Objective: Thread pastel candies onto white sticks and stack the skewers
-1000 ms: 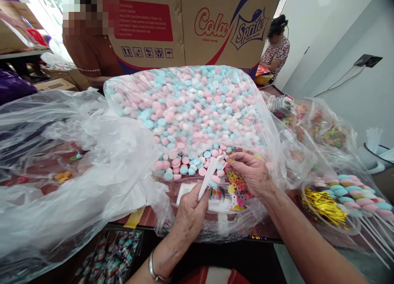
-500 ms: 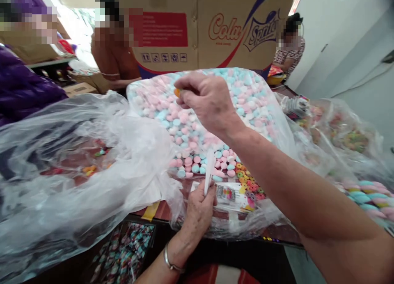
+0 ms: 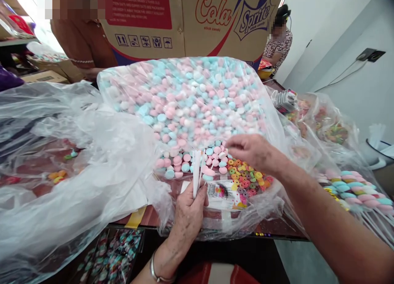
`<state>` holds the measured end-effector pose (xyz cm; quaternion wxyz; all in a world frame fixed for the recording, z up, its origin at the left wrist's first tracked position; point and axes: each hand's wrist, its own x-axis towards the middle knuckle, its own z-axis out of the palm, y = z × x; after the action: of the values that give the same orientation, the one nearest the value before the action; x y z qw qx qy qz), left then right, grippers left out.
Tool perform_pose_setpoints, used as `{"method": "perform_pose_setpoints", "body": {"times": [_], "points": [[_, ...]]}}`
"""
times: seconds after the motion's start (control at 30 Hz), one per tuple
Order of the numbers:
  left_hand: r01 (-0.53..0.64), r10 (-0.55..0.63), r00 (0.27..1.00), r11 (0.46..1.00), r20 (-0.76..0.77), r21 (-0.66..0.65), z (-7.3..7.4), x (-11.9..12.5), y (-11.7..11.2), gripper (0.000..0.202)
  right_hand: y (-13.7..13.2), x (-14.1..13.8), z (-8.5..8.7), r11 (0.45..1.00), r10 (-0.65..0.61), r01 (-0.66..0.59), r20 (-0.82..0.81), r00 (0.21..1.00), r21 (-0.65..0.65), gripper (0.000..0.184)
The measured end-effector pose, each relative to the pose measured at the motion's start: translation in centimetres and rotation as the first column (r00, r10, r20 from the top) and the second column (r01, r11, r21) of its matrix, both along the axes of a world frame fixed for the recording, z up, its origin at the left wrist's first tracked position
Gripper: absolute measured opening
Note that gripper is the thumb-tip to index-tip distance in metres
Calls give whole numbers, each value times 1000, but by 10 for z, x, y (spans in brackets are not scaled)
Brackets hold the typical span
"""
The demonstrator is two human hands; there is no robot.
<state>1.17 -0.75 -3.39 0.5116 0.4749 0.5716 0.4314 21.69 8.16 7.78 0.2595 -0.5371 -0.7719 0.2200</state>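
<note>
My left hand [image 3: 188, 212] is closed round two or three white sticks [image 3: 196, 172] that point up toward a big clear bag of pink, blue and white marshmallow candies [image 3: 187, 99]. My right hand [image 3: 252, 151] reaches into the mouth of that bag, fingers curled over the loose pink and blue pieces [image 3: 212, 156]; whether it holds one is hidden. Just below it lies a heap of small coloured ring candies [image 3: 246, 179] on a printed packet [image 3: 223, 192].
Crumpled clear plastic [image 3: 76, 165] covers the left of the table. A large Cola/Sprite carton [image 3: 191, 21] stands behind the bag, with people beyond it. Finished marshmallow sticks [image 3: 360, 193] lie at right. A tray of wrapped candies [image 3: 113, 255] sits below the table edge.
My right hand, raised high with a small orange piece half a second ago, has dropped back down to the bag's mouth. My left hand kept its grip on the sticks.
</note>
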Motion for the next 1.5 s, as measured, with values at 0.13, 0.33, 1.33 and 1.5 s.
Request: {"method": "perform_pose_setpoints", "body": {"times": [0.13,0.33,1.33,1.5], "points": [[-70,70,994,998,80,-2,-3,-1,0,35,-36,6,-43,994,106,-112,434,895,-11,22],[-119,119,979,993,165,-5,-5,-1,2,39,-67,-24,-61,995,-33,-42,717,696,86,32],[283,-257,935,956,-244,79,24,2,2,33,-34,13,-69,916,-344,-5,-791,506,-402,24],[257,-236,949,963,-211,79,26,2,2,32,-31,9,-64,902,-366,-45,-815,450,-430,28]]}}
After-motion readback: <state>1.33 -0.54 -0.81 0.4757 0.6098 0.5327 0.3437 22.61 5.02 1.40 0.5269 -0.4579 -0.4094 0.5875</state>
